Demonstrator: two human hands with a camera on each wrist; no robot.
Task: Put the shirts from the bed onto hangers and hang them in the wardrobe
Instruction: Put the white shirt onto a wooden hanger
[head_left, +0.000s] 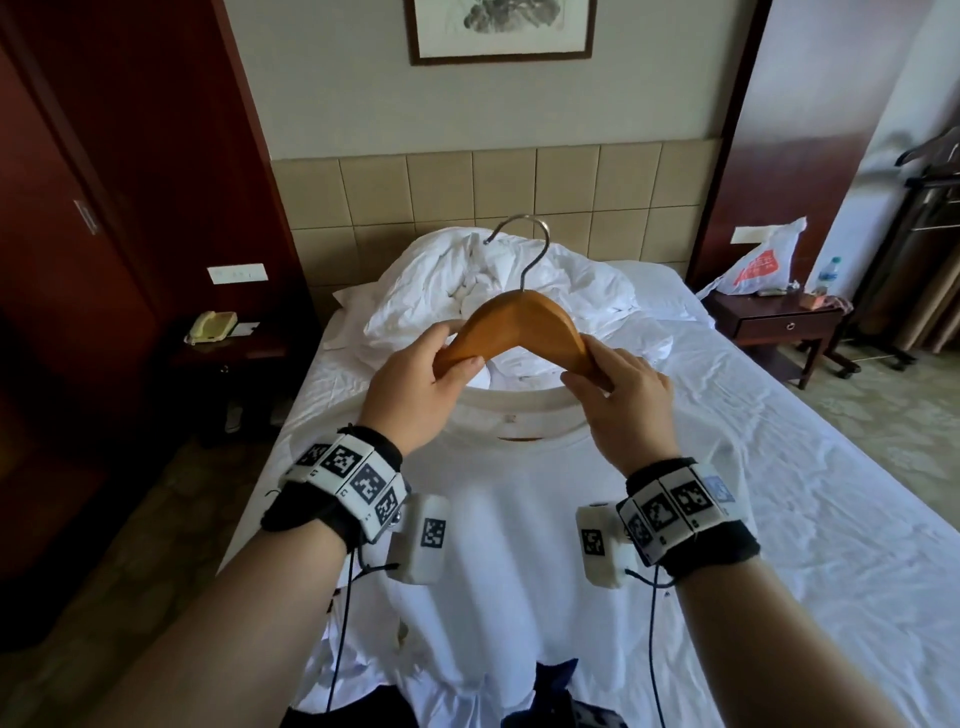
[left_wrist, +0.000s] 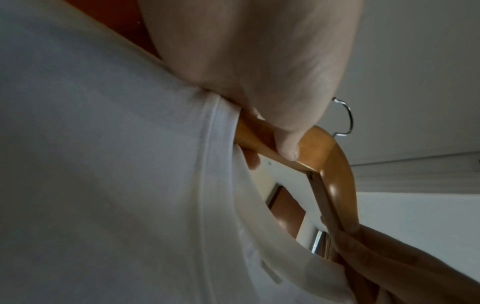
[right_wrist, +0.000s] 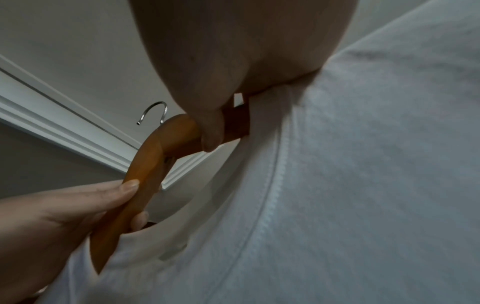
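Head view: both hands, left hand (head_left: 415, 384) and right hand (head_left: 623, 400), grip the hanger (head_left: 519, 322) inside the shirt (head_left: 498, 519) collar.

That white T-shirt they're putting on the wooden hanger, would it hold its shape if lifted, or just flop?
The white T-shirt would probably flop: it is thin cloth that drapes and creases below the hands. It looks light. The wooden hanger, gripped by the left hand and right hand, looks rigid, so it should probably keep the shoulders spread.
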